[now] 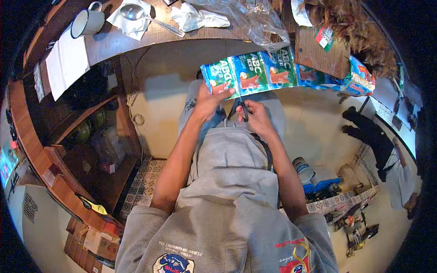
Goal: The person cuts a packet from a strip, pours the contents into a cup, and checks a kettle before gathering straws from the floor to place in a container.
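grey shirt (227, 195), strip of abc sachets (250, 76) in left fingers (224, 95)

Bench: curved brown wooden top (102, 48), white glare (160, 11) towards its far edge
Shelving: open dark-brown wooden unit (87, 118) below the bench's left end, deeply shadowed inside
Backdrop: smooth cream surface (159, 113) under the bench's near edge (wall or panel, I cannot tell)
Floor: patterned square tiles (140, 183) beside the shelving
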`<state>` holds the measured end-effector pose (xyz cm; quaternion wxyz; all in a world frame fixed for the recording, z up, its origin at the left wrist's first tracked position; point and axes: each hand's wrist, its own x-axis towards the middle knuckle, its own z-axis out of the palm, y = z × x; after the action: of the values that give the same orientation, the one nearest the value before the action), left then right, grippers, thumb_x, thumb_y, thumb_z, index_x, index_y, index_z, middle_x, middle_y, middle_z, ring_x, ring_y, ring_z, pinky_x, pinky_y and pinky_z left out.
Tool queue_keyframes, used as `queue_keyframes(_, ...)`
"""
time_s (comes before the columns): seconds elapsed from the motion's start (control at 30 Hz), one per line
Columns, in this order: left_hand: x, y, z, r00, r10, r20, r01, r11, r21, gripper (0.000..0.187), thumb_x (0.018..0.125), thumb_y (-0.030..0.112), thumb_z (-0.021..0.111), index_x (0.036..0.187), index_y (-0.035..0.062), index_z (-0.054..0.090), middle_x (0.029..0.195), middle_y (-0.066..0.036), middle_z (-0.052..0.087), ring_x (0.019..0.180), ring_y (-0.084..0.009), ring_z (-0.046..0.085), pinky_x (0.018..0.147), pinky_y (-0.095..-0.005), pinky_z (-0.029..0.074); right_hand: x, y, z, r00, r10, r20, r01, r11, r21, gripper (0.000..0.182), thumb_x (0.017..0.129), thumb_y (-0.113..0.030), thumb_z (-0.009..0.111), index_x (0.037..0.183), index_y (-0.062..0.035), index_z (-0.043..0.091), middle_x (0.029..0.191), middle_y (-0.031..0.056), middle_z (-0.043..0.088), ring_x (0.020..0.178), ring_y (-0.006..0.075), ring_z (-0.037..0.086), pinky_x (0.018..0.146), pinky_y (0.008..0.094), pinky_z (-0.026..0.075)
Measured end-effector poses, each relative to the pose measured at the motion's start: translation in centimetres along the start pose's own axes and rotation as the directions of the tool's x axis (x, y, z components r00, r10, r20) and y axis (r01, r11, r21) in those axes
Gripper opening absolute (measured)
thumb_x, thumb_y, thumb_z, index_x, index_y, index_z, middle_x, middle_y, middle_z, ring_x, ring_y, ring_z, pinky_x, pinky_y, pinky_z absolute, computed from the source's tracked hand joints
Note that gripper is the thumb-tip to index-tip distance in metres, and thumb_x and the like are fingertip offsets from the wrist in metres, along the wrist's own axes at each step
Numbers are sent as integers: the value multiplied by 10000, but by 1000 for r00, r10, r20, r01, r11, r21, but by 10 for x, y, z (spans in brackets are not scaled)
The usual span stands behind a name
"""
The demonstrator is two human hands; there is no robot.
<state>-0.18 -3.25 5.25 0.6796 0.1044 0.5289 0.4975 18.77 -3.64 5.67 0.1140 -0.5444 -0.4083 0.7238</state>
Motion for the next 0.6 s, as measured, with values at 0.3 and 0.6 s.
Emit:
queue_keyframes(0.3,6,-5,-4,1000,9,23,-10,1000,11,509,801,-55,760,1254,35,545,1230,-82,652,1132,-202,623,1018,-381,477,0,-7,-2,999,-7,35,9,999,-47,93,930,-68,598,895,-36,678,683,21,647,616,74,571,560,258,417)
queue_keyframes(0.6,7,-5,-8,997,21,71,-24,999,35,457,798,-50,764,1212,24,585,1183,-78,674,1077,-184,643,970,-364,505,11,-3,-6,993,-110,47,109,994,18,92,922,-85,622,958,-34,690,734,18,657,633,95,603,570,259,440)
